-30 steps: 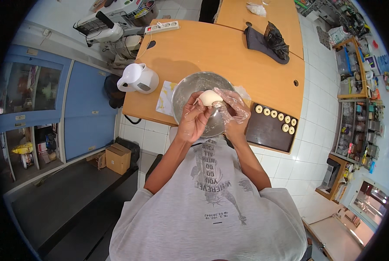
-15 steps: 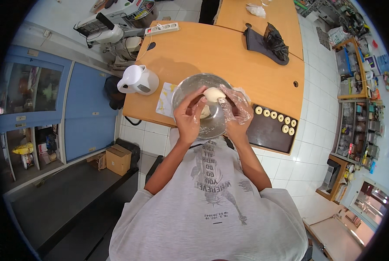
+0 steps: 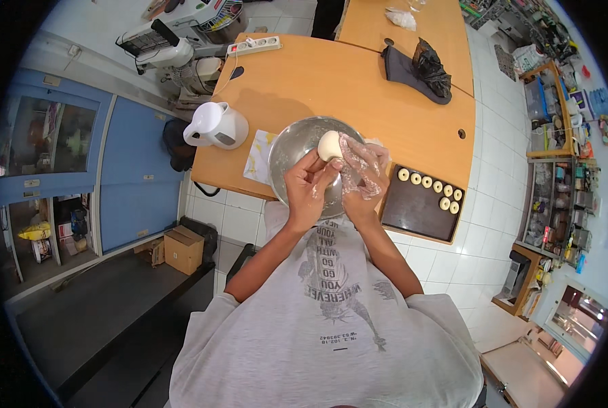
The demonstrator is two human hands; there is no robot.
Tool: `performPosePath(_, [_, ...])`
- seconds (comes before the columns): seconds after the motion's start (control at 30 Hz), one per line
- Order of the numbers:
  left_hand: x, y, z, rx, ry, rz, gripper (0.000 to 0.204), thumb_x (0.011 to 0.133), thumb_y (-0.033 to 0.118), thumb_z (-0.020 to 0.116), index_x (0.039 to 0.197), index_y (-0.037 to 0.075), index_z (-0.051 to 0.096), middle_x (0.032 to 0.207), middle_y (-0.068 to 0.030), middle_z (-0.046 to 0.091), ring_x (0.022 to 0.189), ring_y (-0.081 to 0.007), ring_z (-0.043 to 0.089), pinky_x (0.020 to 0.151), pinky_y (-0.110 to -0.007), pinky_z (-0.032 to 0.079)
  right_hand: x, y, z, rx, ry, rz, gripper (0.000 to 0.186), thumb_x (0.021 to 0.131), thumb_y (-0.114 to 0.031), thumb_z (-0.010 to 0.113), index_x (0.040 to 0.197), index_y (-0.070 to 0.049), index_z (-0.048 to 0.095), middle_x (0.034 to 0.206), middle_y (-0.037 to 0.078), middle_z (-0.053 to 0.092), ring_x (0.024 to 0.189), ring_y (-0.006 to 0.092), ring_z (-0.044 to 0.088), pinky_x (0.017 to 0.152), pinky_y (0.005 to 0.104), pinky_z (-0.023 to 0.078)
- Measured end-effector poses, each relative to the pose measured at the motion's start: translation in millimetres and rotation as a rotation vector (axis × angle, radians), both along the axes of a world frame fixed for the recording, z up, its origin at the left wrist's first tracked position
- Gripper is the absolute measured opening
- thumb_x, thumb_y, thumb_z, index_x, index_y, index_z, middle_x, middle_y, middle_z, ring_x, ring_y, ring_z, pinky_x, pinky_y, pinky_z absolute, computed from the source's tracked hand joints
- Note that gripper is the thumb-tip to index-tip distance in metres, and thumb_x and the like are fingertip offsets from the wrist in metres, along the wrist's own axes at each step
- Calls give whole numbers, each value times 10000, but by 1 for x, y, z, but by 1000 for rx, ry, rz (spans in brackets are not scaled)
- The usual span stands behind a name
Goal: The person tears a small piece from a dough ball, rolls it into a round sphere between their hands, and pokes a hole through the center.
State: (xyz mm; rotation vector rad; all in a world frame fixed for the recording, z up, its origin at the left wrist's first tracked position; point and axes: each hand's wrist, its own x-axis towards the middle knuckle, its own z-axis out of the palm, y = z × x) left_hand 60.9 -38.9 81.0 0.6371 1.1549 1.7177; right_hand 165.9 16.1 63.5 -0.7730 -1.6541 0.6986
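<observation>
The left hand (image 3: pixel 307 183) has thumb and fingertips nearly together, pinching the low side of a pale dough ball (image 3: pixel 329 145). The right hand (image 3: pixel 366 175), smeared white, bends its fingers round the right side. The ball is over a shiny bowl (image 3: pixel 291 141) at the near edge of the desk (image 3: pixel 413 129). A dark tray (image 3: pixel 413 209) with dough rings (image 3: pixel 416 178) is by the near right corner. This looks like shaping; the next move calls for soft, even squeezing.

Kettle (image 3: pixel 223 126) left of bowl (image 3: pixel 287 139) | tray (image 3: pixel 416 207) right | 8 dough rings (image 3: pixel 437 189) on tray
</observation>
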Motion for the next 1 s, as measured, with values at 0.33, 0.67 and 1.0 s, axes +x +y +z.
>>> performPosePath(0.33, [-25, 0, 7, -17, 242, -124, 336, 1009, 100, 649, 1295, -73, 623, 1177, -115, 713, 1026, -157, 684, 908, -278, 523, 16, 15, 22, -108, 182, 130, 256, 897, 41, 685, 1136, -17, 755, 1220, 109, 633, 1054, 194, 572, 913, 351, 491])
performPosePath(0.67, [-27, -12, 16, 67, 246, -278, 348, 1074, 136, 512, 1384, -24, 514, 1198, -91, 616, 1095, -149, 624, 996, -305, 495, 20, 17, 26, -33, -39, 221, 363, 740, 1, 816, 1093, -80, 796, 1124, 79, 702, 996, 262, 629, 849, 370, 513])
performPosePath(1.0, [-34, -4, 11, -109, 278, -335, 188, 936, 113, 750, 1029, 31, 609, 911, 10, 615, 830, -72, 564, 737, -250, 479, 34, 23, 42, -116, -166, 424, 351, 744, -2, 740, 1069, -114, 808, 1074, 70, 674, 1017, 256, 566, 818, 360, 469])
